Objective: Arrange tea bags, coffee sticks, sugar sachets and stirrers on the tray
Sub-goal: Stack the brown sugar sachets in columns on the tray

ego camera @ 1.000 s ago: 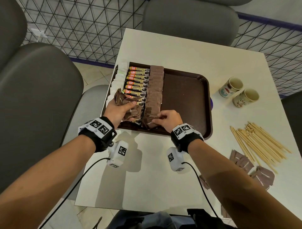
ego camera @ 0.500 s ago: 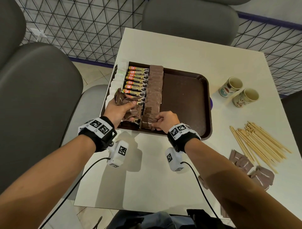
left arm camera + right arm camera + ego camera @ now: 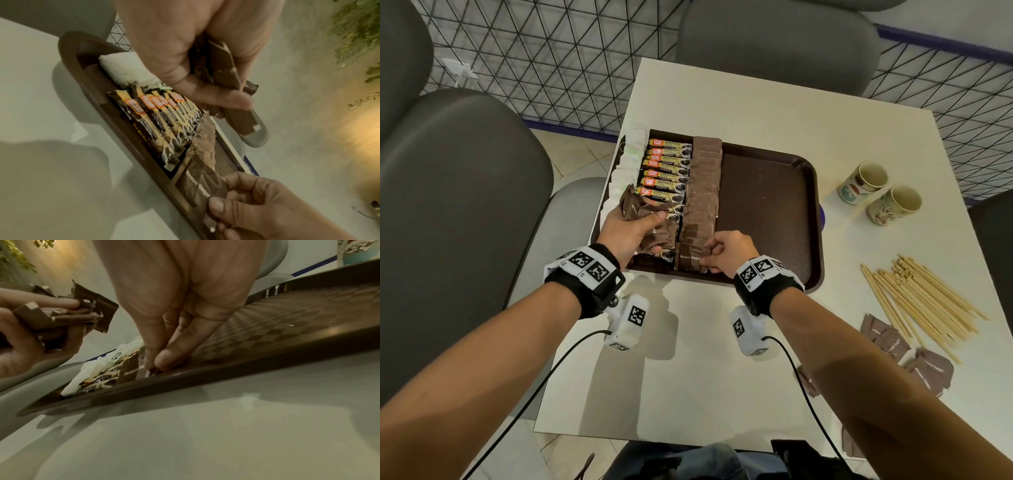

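A dark brown tray [image 3: 770,205] lies on the white table. Along its left side stand white tea bags [image 3: 625,164], then a row of coffee sticks [image 3: 666,168], then a row of brown sugar sachets [image 3: 703,192]. My left hand [image 3: 630,229] grips a bunch of brown sugar sachets [image 3: 635,209] above the coffee sticks, and the same bunch [image 3: 222,65] shows in the left wrist view. My right hand [image 3: 722,253] pinches one brown sugar sachet [image 3: 690,257] at the near end of the sachet row, by the tray's front rim. Wooden stirrers [image 3: 921,294] lie in a pile on the table at right.
Two patterned cups [image 3: 880,192] stand right of the tray. Loose brown sachets [image 3: 907,356] lie near the stirrers at the table's right front. Grey chairs [image 3: 458,192] surround the table, with a wire mesh fence behind.
My right hand has drawn slightly toward the tray's front rim with the sachet, which now lies flatter, its print showing. The left hand has held still with its bunch.
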The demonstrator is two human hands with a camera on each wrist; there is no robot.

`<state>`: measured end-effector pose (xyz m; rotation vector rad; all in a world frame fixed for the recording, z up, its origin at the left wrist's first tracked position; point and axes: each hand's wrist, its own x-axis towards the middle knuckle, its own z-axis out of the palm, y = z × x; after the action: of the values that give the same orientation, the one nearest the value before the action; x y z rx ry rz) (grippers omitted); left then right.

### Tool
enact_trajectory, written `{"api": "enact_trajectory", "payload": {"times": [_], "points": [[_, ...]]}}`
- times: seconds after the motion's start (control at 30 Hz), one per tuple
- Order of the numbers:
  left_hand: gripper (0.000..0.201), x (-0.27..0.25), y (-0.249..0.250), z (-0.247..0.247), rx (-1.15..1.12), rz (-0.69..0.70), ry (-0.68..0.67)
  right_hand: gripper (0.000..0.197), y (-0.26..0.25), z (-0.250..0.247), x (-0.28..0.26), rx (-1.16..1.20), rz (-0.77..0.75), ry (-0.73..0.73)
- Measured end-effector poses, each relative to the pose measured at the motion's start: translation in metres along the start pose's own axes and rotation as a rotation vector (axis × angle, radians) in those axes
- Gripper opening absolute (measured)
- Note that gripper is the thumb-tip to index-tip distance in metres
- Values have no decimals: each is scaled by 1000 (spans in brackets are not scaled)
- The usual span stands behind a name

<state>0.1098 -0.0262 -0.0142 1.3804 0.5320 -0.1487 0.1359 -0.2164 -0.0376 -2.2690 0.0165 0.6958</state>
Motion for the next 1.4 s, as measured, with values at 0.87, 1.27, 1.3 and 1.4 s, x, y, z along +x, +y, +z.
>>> {"api": "enact_trajectory", "payload": {"times": [0.87, 1.27, 1.3, 1.4], "points": [[5, 9, -7, 26, 46, -38, -112, 22, -30, -23, 18, 138, -262, 49], [31, 39, 5, 49, 84, 10, -163, 6, -19, -54, 46, 544, -190, 144], [29, 43, 7, 52, 97, 15, -158, 7, -19, -58, 48, 566, -195, 154], [21, 53, 14, 61, 105, 24, -154, 8, -19, -65, 56, 562, -205, 182]]}}
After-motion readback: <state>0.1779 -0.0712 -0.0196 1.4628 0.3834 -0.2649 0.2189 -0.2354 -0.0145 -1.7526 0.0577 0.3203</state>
